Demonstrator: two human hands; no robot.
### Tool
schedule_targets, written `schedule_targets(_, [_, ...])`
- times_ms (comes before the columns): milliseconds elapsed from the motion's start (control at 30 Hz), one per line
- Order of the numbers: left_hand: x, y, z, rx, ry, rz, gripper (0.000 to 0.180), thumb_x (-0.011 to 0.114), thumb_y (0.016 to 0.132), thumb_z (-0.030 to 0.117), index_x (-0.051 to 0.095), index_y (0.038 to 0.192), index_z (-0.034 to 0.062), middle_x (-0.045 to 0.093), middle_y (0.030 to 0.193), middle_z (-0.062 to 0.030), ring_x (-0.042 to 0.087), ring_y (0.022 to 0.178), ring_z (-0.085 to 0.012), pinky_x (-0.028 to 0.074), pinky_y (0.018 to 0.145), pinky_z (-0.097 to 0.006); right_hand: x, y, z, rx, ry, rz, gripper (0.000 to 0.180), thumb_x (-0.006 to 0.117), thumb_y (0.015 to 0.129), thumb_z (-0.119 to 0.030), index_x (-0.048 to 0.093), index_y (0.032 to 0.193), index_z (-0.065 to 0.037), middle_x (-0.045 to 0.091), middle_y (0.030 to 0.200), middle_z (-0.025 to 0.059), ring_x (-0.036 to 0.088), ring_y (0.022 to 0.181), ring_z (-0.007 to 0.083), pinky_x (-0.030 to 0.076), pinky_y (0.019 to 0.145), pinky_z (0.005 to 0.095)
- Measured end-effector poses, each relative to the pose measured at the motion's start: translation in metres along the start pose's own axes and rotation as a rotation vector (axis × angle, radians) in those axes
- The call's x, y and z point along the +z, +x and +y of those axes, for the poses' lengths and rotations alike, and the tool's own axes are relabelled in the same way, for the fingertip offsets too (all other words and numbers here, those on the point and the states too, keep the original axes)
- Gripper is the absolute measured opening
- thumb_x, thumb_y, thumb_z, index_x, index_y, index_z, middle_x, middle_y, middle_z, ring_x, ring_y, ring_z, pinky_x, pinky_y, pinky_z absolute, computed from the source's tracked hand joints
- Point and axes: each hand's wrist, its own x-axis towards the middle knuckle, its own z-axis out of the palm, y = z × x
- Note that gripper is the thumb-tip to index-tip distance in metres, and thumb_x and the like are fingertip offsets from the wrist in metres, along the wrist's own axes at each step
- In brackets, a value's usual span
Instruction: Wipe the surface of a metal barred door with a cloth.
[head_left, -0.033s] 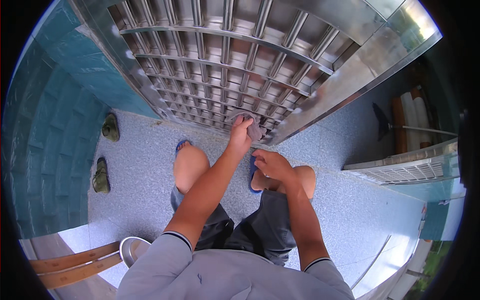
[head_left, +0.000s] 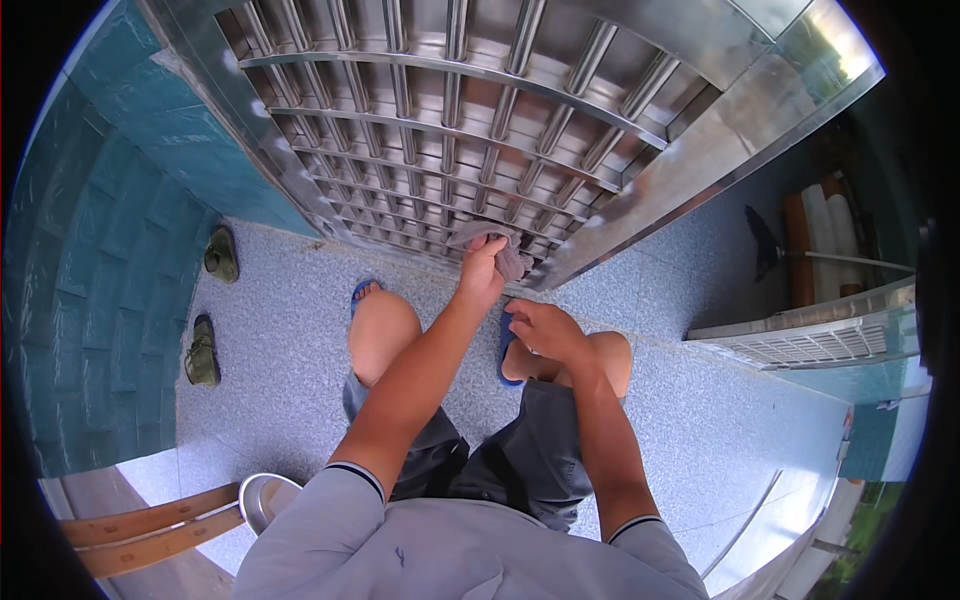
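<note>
My left hand (head_left: 483, 270) is closed on a greyish-mauve cloth (head_left: 513, 263). It presses the cloth against the low part of a shiny metal door with a barred grille (head_left: 450, 125), close to the bottom frame. Part of the cloth spreads over the bars left of my fingers. My right hand (head_left: 545, 328) hangs beside my right knee, above a blue slipper (head_left: 510, 350). Its fingers are loosely bent and apart, and I see nothing in them.
Two green shoes (head_left: 202, 352) stand by the teal tiled wall (head_left: 95, 290) on the left. A metal basin (head_left: 268, 500) sits near wooden slats (head_left: 160, 520) at lower left. Right of the door are rolled items (head_left: 825, 235) and a white grated panel (head_left: 825, 342). Speckled floor (head_left: 270, 330) lies underfoot.
The cloth's upper left part spreads slightly farther left over the bars. My left hand has barely shifted, and my right hand stays in place.
</note>
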Motion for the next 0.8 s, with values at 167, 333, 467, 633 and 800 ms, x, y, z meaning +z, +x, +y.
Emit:
schedule_targets(167, [-0.007,0.006,-0.014,0.044,0.144,0.065,0.013,0.059,0.081,0.008,0.062,0.092,0.0027,0.064,0.089,-0.0037,0.061,0.081,-0.0168,0.047,0.073,-0.03,0.001,0.0,0.002,-0.009,-0.022,0.027,0.03,0.056,0.081,-0.021,0.058,0.11,-0.01,0.064,0.091,0.0145,0.06,0.086,0.0312,0.046,0.074,0.04])
schedule_targets(333, [-0.016,0.005,-0.016,0.192,0.743,0.099,0.025,0.064,0.077,0.02,0.063,0.087,-0.0031,0.063,0.085,-0.0049,0.057,0.075,-0.0136,0.045,0.066,-0.031,0.002,0.007,0.004,-0.01,-0.047,-0.003,0.03,0.056,0.081,-0.021,0.058,0.11,-0.012,0.063,0.089,0.0142,0.06,0.085,0.0317,0.046,0.073,0.0403])
schedule_targets(467, [-0.052,0.018,-0.015,0.087,1.258,0.175,0.025,0.059,0.078,0.02,0.063,0.086,-0.0033,0.065,0.085,-0.0116,0.061,0.074,-0.021,0.046,0.065,-0.036,0.008,0.015,-0.008,-0.055,-0.076,-0.028,0.032,0.053,0.082,-0.018,0.057,0.112,-0.008,0.065,0.092,0.014,0.063,0.085,0.0265,0.048,0.074,0.0343])
schedule_targets(633, [-0.05,0.011,-0.012,0.629,1.971,0.109,0.022,0.051,0.077,0.016,0.06,0.091,0.002,0.062,0.088,-0.0182,0.057,0.087,-0.0384,0.045,0.075,-0.046,0.009,0.012,-0.004,-0.022,-0.066,-0.024,0.031,0.054,0.082,-0.017,0.058,0.112,-0.007,0.066,0.091,0.0137,0.064,0.083,0.0251,0.049,0.073,0.0328])
schedule_targets(800, [-0.051,0.008,-0.013,0.815,2.056,0.162,0.024,0.052,0.075,0.015,0.058,0.094,0.0026,0.06,0.092,-0.0185,0.056,0.088,-0.0379,0.043,0.079,-0.047,0.014,0.012,0.004,-0.008,-0.021,-0.012,0.031,0.056,0.081,-0.022,0.058,0.11,-0.011,0.064,0.093,0.0145,0.061,0.088,0.0315,0.047,0.076,0.0381])
